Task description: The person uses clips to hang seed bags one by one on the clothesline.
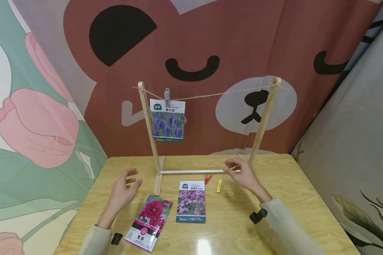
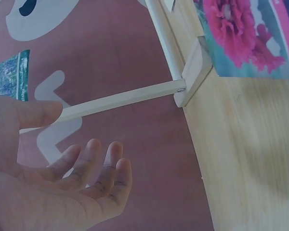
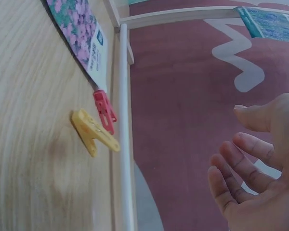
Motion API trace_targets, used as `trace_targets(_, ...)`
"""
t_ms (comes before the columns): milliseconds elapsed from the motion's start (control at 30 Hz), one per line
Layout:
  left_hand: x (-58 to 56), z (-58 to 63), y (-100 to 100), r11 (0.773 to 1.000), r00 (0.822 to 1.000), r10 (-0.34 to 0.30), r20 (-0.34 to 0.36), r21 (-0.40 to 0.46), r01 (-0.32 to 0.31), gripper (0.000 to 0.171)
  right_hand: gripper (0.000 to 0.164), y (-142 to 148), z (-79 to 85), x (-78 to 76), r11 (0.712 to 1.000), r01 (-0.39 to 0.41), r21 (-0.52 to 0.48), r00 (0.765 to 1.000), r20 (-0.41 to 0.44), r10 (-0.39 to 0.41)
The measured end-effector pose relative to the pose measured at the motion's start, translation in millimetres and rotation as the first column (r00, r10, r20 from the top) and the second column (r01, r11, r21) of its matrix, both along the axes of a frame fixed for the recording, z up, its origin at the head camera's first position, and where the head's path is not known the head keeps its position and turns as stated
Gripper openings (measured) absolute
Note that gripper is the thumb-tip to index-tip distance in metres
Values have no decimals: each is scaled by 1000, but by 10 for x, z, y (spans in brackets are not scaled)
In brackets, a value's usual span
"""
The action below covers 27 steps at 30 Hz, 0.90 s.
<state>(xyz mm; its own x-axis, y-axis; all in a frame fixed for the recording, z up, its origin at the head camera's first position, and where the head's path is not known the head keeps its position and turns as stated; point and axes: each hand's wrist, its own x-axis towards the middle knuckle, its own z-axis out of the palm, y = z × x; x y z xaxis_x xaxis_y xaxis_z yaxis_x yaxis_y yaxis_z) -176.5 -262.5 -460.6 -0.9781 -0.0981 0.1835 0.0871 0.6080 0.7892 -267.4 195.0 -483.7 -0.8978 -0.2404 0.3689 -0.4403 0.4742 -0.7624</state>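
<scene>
My left hand (image 1: 122,189) hovers over the table's left side, fingers loosely bent around nothing. Below and right of it lies a seed packet with a dark pink flower (image 1: 149,223). My right hand (image 1: 242,174) is held up near the rack's right post, also holding nothing. Between the hands a seed packet with pale purple flowers (image 1: 191,202) lies flat. A red clothespin (image 3: 104,110) and a yellow clothespin (image 3: 92,132) are on the table near the right hand. A lavender seed packet (image 1: 167,120) hangs from the string by a grey clip (image 1: 167,96).
A wooden rack stands at the back, with a left post (image 1: 150,124), a right post (image 1: 263,120) and a white bottom bar (image 1: 194,171). Twine (image 1: 217,94) runs between the post tops. Behind the wooden table (image 1: 293,212) hangs a bear-print curtain (image 1: 198,42).
</scene>
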Motion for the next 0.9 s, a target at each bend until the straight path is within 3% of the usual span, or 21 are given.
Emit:
trace_targets(433,30,-101,4,1000,998,17,53,-12,-17,49,26,-9,-217,-59,999,19,-28,1000,3,-19)
trace_targets(900,71,-334,-15,999,994,34,102,13,-35,50,24,-20,-431,-102,998,61,-31,993,106,-57)
